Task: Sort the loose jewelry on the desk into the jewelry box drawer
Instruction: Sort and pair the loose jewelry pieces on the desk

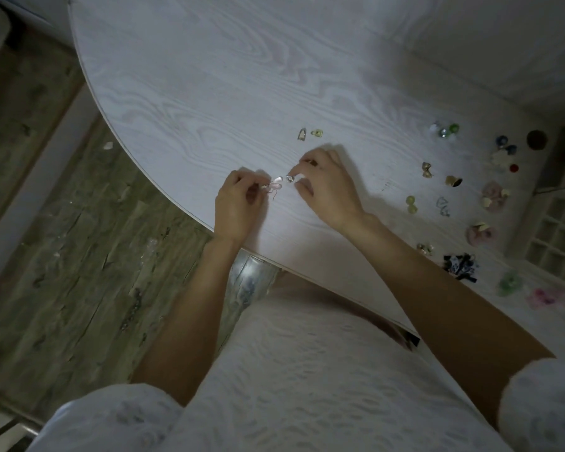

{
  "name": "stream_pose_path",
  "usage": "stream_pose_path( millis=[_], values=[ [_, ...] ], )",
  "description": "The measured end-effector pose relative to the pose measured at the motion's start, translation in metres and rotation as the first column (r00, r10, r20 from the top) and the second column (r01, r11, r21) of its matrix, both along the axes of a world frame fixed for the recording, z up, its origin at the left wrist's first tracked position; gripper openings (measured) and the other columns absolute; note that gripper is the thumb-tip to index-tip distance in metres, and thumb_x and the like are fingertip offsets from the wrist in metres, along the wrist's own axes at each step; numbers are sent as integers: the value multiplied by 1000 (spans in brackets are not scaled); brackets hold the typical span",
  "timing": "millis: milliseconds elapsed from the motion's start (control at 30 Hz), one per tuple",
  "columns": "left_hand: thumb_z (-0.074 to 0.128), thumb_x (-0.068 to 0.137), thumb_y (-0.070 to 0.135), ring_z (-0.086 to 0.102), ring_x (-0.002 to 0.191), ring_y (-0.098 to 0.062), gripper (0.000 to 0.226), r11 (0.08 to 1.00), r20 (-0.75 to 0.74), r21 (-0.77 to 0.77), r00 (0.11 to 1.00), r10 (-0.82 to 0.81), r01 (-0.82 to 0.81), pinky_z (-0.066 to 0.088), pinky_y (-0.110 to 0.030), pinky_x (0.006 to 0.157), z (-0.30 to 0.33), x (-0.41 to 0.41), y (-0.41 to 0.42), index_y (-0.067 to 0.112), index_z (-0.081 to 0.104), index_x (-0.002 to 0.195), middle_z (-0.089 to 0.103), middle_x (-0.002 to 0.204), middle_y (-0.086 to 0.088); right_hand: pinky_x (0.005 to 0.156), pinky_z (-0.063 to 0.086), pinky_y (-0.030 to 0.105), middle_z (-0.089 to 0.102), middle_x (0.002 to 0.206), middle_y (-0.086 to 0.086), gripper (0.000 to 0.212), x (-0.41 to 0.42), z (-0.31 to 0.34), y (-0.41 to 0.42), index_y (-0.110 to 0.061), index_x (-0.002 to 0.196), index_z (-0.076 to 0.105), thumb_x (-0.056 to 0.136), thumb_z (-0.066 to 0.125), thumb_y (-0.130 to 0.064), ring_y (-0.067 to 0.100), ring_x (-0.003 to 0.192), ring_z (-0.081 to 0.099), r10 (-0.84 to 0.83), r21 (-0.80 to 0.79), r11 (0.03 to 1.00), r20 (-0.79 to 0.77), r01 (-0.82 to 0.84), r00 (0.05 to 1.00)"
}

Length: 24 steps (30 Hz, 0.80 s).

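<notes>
A pink bow-shaped earring (273, 187) is pinched in my left hand (237, 203) near the desk's front edge. My right hand (327, 185) holds a small sparkly piece (289, 178) at its fingertips, close beside the bow. Two small gold pieces (309, 133) lie on the desk just beyond my hands. Several more earrings and fabric flowers (450, 190) are spread over the right part of the desk. The jewelry box drawer (558, 236), a white grid of small compartments, sits at the far right edge.
The white wood-grain desk (209, 93) has a curved left edge with wooden floor below it. A dark round object (536, 139) and a red bead (514, 168) lie at the back right. Dark, green and pink hair pieces (509, 282) lie near my right forearm.
</notes>
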State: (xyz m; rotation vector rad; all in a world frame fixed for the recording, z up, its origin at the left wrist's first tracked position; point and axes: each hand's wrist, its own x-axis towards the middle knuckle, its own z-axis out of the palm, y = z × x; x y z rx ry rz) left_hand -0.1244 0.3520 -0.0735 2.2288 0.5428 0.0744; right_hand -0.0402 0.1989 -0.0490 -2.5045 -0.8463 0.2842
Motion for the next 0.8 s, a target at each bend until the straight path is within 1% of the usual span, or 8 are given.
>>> stream_pose_path(
  millis=[100, 167, 333, 400, 533, 667, 733, 800],
  values=[
    [65, 80, 10, 54, 81, -10, 15, 999, -48, 31, 999, -12, 14, 38, -15, 73, 4, 1, 0, 16, 70, 93, 61, 95, -2, 79, 48, 38, 61, 97, 11, 19, -8, -5, 20, -8, 91, 68, 75, 72, -15, 30, 97, 52, 107, -51, 993, 54, -105, 993],
    [65, 80, 11, 56, 80, -14, 12, 998, -75, 44, 997, -31, 34, 38, -19, 73, 5, 0, 3, 16, 70, 91, 62, 93, -4, 71, 47, 37, 61, 88, 10, 18, -12, -7, 27, -8, 84, 66, 73, 75, -19, 30, 90, 54, 111, -76, 992, 83, -105, 990],
    [60, 84, 14, 51, 80, -10, 12, 996, -108, 84, 994, -15, 24, 33, -21, 70, 8, -5, 10, 17, 68, 93, 62, 94, -3, 57, 50, 33, 63, 68, 12, 10, -16, -12, 25, -4, 69, 65, 69, 75, -3, 29, 69, 57, 134, -91, 988, 120, -124, 984],
    [59, 86, 17, 52, 81, -12, 11, 996, -110, 89, 994, -20, 30, 34, -23, 70, 9, -6, 10, 18, 66, 94, 63, 95, -3, 60, 51, 35, 64, 71, 12, 7, -17, -12, 22, -4, 71, 66, 69, 73, -4, 30, 73, 59, 125, -91, 989, 105, -116, 987],
    [60, 86, 23, 56, 86, -14, 10, 992, -98, 108, 994, -51, 62, 35, -22, 72, 12, -5, 5, 18, 65, 94, 65, 93, 1, 77, 51, 39, 64, 89, 12, 13, -18, -6, 29, -6, 89, 65, 80, 67, -14, 28, 88, 57, 85, -68, 994, 46, -82, 995],
    [60, 86, 22, 52, 82, -12, 10, 990, -108, 140, 994, -14, 29, 34, -22, 70, 12, -8, 7, 14, 63, 92, 62, 90, -1, 69, 44, 32, 60, 103, 10, 18, -22, -6, 31, -7, 104, 58, 89, 58, -16, 26, 95, 56, 110, -145, 983, -32, -113, 993],
    [62, 84, 21, 55, 85, -20, 11, 985, -110, 170, 994, -4, 23, 38, -26, 72, 9, -11, 11, 12, 62, 91, 61, 90, -5, 67, 46, 37, 59, 100, 12, 13, -25, -5, 28, -5, 101, 57, 92, 51, -13, 31, 89, 58, 90, -168, 981, -53, -98, 995],
    [64, 83, 21, 55, 87, -24, 13, 982, -118, 186, 993, 6, 16, 40, -28, 73, 6, -13, 16, 12, 61, 91, 60, 93, -8, 69, 48, 44, 60, 95, 17, 17, -27, -4, 23, -1, 96, 57, 95, 44, -12, 37, 82, 59, 68, -154, 985, -65, -77, 996]
  ],
)
